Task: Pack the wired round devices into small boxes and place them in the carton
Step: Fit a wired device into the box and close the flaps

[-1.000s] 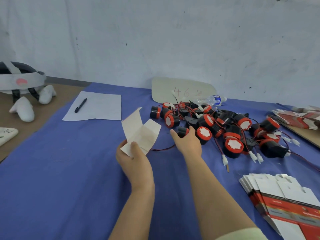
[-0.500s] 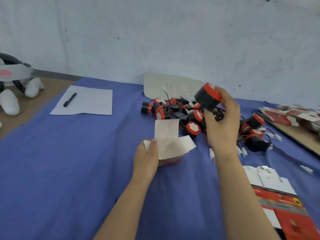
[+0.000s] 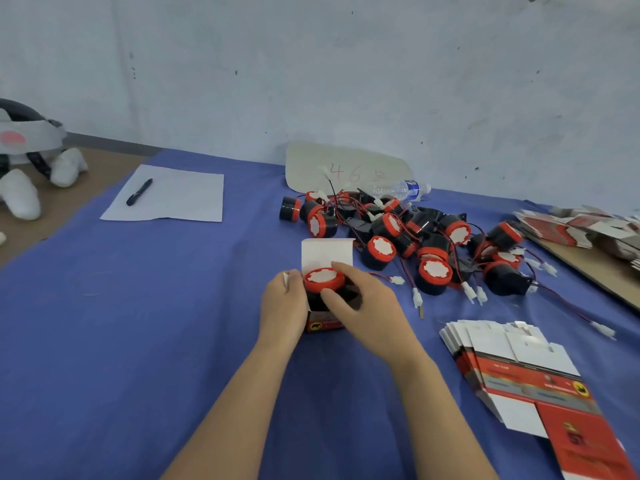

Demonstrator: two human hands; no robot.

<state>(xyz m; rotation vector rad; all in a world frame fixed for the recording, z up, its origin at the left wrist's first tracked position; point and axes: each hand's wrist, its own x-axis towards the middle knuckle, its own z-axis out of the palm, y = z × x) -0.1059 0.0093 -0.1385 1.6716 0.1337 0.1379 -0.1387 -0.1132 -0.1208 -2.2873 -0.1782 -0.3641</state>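
Blue cloth covers the surface (image 3: 138,323), and near its middle a small box (image 3: 325,252) stands upright with its white top flap raised. The left hand (image 3: 282,303) grips the box's left side, curled against the wall. The right hand (image 3: 367,306) holds a black round device (image 3: 323,278) with a red rim and white face. Its fingers (image 3: 346,268) and thumb wrap the body, which sits partly down in the box mouth. A red and black wire (image 3: 381,276) lies just right of that hand; it seems to belong to this device, though the hand hides the join. Beyond lies a tangled pile of devices (image 3: 415,237). Flat unfolded boxes (image 3: 512,362) are fanned out at the right.
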